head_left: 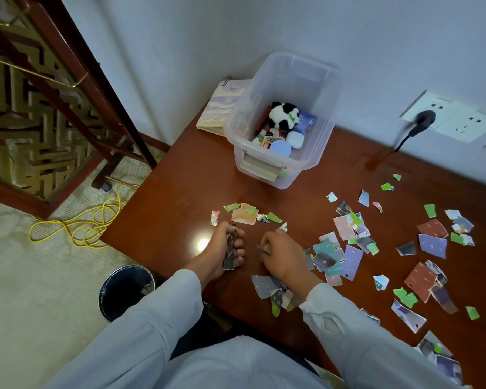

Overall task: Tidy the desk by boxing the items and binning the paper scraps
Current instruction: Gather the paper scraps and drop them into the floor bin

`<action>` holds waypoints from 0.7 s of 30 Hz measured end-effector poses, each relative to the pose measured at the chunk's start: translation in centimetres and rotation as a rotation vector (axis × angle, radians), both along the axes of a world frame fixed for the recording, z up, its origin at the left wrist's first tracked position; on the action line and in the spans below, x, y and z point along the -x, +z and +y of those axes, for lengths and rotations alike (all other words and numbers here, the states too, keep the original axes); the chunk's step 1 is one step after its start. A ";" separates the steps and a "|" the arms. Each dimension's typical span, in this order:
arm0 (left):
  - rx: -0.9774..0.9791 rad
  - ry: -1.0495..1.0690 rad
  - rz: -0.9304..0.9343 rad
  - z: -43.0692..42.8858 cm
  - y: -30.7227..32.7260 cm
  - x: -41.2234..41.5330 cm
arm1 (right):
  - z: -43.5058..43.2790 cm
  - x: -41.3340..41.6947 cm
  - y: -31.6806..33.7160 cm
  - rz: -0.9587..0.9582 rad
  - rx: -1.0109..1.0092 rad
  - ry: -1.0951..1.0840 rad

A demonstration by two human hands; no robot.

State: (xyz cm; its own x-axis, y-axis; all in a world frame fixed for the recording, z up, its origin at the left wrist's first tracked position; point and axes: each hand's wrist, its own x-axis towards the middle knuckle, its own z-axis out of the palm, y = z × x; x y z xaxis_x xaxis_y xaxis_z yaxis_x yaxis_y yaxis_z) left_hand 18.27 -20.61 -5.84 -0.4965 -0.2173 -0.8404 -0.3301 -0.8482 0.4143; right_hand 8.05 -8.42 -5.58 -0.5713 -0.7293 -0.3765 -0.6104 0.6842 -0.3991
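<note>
Many torn paper scraps [348, 248] lie over the brown desk [180, 197], mostly to the right. My left hand [222, 254] grips a small stack of scraps near the desk's front edge. My right hand [281, 256] pinches a scrap beside it, with more scraps under the wrist. A clear plastic box [284, 119] stands at the back of the desk, holding a panda plush [284, 115] and small items. A dark bin [127, 290] with a liner stands on the floor at the left of the desk; a scrap shows inside it.
A booklet [219, 108] lies behind the box against the wall. A black plug [421, 119] sits in a wall socket at the right, its cable dropping to the desk. A yellow cable [82, 223] coils on the floor. A wooden lattice screen [40, 94] stands at the left.
</note>
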 end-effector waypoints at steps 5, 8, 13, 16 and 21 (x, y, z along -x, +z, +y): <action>0.039 0.053 -0.012 -0.3 -0.1 0.0 | -0.2 0.2 -0.4 -0.221 0.115 -0.222; 0.074 0.172 0.011 -0.9 -0.1 0.2 | -1.8 0.3 0.6 -0.558 0.333 -0.575; 0.212 0.153 -0.038 -2.7 0.0 0.2 | -4.4 0.2 2.4 -1.034 0.485 -0.983; 0.351 0.056 -0.113 -4.2 0.6 0.2 | -5.7 0.2 2.3 -1.023 0.446 -0.984; 0.597 -0.180 -0.204 -6.1 0.7 0.3 | -7.2 0.4 0.7 -0.690 0.335 -0.816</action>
